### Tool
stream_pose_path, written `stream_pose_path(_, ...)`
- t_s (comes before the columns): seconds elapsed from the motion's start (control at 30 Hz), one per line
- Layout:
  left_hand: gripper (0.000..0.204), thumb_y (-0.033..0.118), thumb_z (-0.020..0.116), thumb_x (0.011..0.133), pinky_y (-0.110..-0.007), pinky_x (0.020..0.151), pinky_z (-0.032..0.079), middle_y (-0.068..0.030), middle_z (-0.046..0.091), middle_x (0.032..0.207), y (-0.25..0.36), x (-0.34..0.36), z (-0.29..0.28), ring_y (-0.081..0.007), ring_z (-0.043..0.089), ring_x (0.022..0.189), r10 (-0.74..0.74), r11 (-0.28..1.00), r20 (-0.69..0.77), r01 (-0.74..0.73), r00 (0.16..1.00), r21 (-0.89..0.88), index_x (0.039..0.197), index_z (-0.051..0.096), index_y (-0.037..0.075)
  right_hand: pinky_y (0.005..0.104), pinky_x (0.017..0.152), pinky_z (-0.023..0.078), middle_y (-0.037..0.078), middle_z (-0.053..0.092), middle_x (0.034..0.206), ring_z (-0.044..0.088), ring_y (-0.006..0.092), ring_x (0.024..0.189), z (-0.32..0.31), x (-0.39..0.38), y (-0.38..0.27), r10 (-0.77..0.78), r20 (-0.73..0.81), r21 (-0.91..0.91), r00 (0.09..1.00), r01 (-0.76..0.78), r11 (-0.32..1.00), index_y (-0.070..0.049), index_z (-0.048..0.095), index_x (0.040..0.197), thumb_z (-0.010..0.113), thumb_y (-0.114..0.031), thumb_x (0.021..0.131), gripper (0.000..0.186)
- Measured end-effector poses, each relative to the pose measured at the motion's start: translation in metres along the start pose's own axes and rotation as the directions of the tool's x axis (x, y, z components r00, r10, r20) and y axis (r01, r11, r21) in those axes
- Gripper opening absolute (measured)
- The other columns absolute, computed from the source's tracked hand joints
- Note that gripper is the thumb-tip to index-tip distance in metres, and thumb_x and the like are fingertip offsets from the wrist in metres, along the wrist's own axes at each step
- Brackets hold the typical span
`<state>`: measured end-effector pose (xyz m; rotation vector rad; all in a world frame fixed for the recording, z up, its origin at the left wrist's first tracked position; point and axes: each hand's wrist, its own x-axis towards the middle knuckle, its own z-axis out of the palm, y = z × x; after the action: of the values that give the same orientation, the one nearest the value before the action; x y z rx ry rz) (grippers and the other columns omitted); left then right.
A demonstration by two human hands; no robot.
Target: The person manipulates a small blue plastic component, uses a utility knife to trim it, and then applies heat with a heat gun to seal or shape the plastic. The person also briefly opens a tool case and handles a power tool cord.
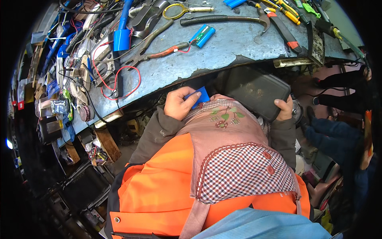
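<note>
My left hand [180,102] pinches a small, flat blue piece [201,95] between thumb and fingers, just in front of the bench edge above my aproned lap [230,159]. My right hand [282,108] grips the right end of a dark, rectangular, scuffed flat object [256,93] with rounded corners, tilted below the bench edge at the right of my lap. Its far left end is in shadow.
The blue-grey bench [234,47] holds pliers [175,48], a hammer [223,19], a blue cell pack [203,36], a red wire loop and piled tools at left. Other people's legs [334,135] show at the right. Cluttered shelves and parts sit below at lower left.
</note>
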<state>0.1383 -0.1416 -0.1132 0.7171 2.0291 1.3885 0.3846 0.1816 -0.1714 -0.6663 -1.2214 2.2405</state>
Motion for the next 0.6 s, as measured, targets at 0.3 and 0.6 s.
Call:
stream_pose_path(0.3, 0.016, 0.013, 0.075, 0.097, -0.025, 0.067, 0.049, -0.0023, 0.071, 0.079, 0.050, -0.010, -0.023, -0.0059, 0.060, 0.074, 0.019, 0.998, -0.073, -0.023, 0.997, -0.055, 0.093, 0.074, -0.003, 0.0575, 0.113, 0.047, 0.022, 0.065, 0.136, 0.063, 0.0419, 0.124, 0.016, 0.045, 0.047, 0.206, 0.052, 0.536, 0.977, -0.201, 0.820, 0.003, 0.059, 0.138, 0.067, -0.023, 0.084, 0.060)
stream_pose_path(0.6, 0.020, 0.016, 0.077, 0.098, -0.023, 0.055, 0.045, -0.0010, 0.069, 0.075, 0.082, -0.007, -0.023, -0.0048, 0.057, 0.060, -0.174, 0.865, -0.208, 0.049, 0.962, -0.499, 0.088, 0.072, 0.000, 0.0480, 0.109, 0.047, 0.016, 0.067, 0.130, 0.065, 0.0339, 0.118, 0.122, 0.101, 0.071, 0.568, 0.146, -0.042, 0.810, -0.569, 0.821, -0.004, 0.058, 0.135, 0.057, -0.028, 0.103, 0.040)
